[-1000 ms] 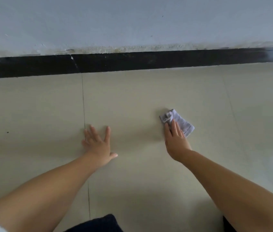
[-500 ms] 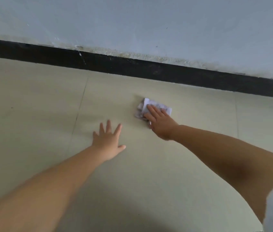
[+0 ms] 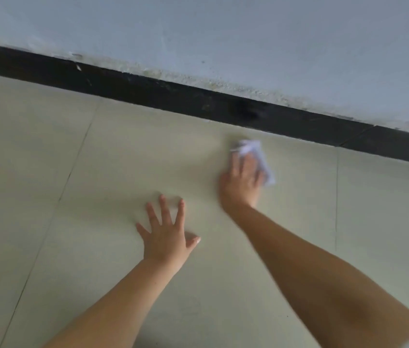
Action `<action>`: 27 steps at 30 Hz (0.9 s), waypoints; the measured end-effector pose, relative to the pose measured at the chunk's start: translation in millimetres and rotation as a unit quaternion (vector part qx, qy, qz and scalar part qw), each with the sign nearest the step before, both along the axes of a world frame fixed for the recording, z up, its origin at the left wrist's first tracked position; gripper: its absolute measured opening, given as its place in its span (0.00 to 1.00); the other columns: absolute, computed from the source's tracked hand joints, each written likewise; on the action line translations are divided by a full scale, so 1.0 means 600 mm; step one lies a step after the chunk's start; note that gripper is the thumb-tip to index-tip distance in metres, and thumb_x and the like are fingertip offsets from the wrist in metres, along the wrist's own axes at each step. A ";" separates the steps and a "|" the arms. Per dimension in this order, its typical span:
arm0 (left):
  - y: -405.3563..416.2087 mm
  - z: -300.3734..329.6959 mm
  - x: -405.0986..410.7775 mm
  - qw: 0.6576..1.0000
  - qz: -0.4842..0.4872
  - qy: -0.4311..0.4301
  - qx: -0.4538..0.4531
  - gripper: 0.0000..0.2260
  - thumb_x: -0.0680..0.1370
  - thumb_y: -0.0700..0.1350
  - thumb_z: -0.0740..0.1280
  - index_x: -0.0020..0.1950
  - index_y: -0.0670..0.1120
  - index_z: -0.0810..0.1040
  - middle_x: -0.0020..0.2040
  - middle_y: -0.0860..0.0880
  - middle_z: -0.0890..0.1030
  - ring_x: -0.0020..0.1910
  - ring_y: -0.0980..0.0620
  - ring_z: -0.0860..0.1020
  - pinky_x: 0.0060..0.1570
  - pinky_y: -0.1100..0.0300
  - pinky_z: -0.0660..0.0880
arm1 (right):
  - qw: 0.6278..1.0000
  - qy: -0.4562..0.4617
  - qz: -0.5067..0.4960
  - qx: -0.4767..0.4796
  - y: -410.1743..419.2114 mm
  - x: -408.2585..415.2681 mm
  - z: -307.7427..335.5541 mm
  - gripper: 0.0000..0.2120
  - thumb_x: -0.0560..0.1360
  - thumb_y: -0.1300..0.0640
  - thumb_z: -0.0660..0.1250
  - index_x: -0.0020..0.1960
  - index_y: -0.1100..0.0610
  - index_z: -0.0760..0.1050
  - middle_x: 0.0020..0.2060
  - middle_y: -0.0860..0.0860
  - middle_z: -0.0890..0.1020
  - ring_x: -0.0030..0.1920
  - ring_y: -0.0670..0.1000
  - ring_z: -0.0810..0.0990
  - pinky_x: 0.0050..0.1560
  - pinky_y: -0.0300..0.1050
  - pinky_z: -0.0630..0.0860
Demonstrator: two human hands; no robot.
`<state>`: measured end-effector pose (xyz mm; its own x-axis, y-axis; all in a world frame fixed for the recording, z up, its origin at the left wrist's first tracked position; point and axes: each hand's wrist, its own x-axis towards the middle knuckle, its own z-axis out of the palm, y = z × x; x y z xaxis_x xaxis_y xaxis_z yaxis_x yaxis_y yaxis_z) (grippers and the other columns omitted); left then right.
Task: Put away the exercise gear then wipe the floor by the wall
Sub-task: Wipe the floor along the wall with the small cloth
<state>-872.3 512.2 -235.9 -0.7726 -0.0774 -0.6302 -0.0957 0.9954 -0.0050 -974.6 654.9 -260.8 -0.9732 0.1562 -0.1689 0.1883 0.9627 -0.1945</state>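
The person leans low over the pale floor (image 3: 123, 151). The left hand (image 3: 165, 237) lies flat on a tile with its fingers spread wide, holding nothing. The right hand (image 3: 242, 182) presses down on a small white cloth (image 3: 253, 149) with straight fingers laid close together. The cloth sits on the floor near the black strip (image 3: 148, 91) at the bottom of the wall (image 3: 223, 33), not quite touching it. No exercise gear is in sight, so I think this is the wiping part. To do it well, keep the cloth flat under the fingers, push it right up to the black strip, and go along tile by tile. Lean on the left hand to stay steady.
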 end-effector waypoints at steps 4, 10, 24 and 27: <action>-0.001 0.001 -0.003 1.000 -0.007 -0.005 -0.022 0.36 0.76 0.66 0.55 0.78 0.52 0.47 0.78 0.43 0.40 0.76 0.35 0.42 0.69 0.36 0.57 | 0.934 -0.126 0.332 -0.043 -0.148 0.000 0.011 0.25 0.83 0.47 0.43 0.78 0.50 0.42 0.77 0.52 0.41 0.77 0.51 0.37 0.72 0.53 0.31; -0.008 -0.002 -0.003 1.000 -0.003 -0.010 -0.017 0.39 0.76 0.67 0.54 0.77 0.54 0.35 0.77 0.42 0.34 0.76 0.35 0.41 0.69 0.36 0.57 | 0.987 -0.065 0.137 -0.050 0.091 0.025 0.000 0.25 0.83 0.46 0.43 0.78 0.48 0.42 0.78 0.52 0.43 0.77 0.50 0.39 0.75 0.52 0.35; -0.060 0.031 -0.014 1.000 0.002 -0.019 -0.019 0.31 0.79 0.38 0.54 0.78 0.53 0.46 0.79 0.49 0.41 0.78 0.48 0.45 0.73 0.42 0.51 | 0.998 0.001 0.023 -0.064 -0.008 0.222 -0.009 0.26 0.76 0.49 0.54 0.71 0.54 0.68 0.71 0.58 0.68 0.72 0.57 0.66 0.72 0.57 0.50; -0.080 0.033 0.002 0.999 0.007 -0.019 -0.030 0.27 0.80 0.40 0.55 0.78 0.52 0.50 0.79 0.48 0.43 0.78 0.49 0.45 0.73 0.44 0.52 | 0.952 -0.099 0.283 -0.064 -0.098 0.269 0.010 0.26 0.78 0.48 0.50 0.75 0.51 0.61 0.75 0.55 0.60 0.76 0.55 0.58 0.75 0.59 0.41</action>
<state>-871.0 464.2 -216.0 -0.7463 -0.1275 -0.6532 -0.1091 0.9916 -0.0689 -813.1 596.0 -255.0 -0.8422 -0.4176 -0.3410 -0.3083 0.8919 -0.3309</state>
